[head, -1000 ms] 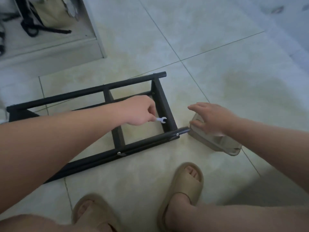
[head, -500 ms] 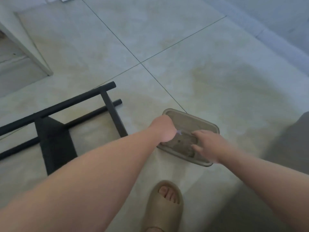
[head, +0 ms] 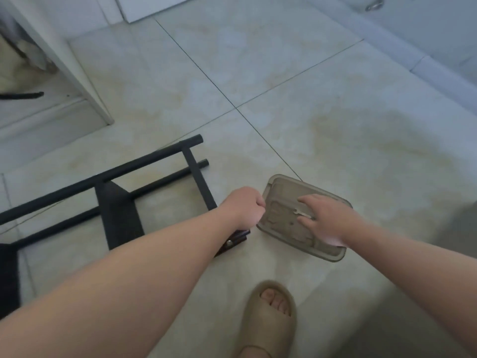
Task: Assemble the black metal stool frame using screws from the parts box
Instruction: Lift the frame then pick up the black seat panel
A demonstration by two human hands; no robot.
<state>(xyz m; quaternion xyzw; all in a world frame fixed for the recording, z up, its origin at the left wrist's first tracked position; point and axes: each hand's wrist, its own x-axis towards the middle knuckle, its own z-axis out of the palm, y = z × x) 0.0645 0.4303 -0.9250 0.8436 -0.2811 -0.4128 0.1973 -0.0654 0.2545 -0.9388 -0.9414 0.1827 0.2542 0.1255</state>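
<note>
Nearest, a tan sandal (head: 268,324) rests on the tiled floor (head: 309,99). Beyond it, the left hand (head: 245,208) has its grip balled tight beside the parts box (head: 284,192). The right hand (head: 322,215) lies spread wide inside the box. Farther left, the black stool frame (head: 129,167) lies on its side.

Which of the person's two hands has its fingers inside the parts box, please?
The right hand, fingers spread inside the parts box; the left hand is a curled fist at the box's left edge.

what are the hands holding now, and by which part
Cannot tell for the left hand, curled beside the parts box; the right hand lies open inside the box, gripping nothing.
</note>
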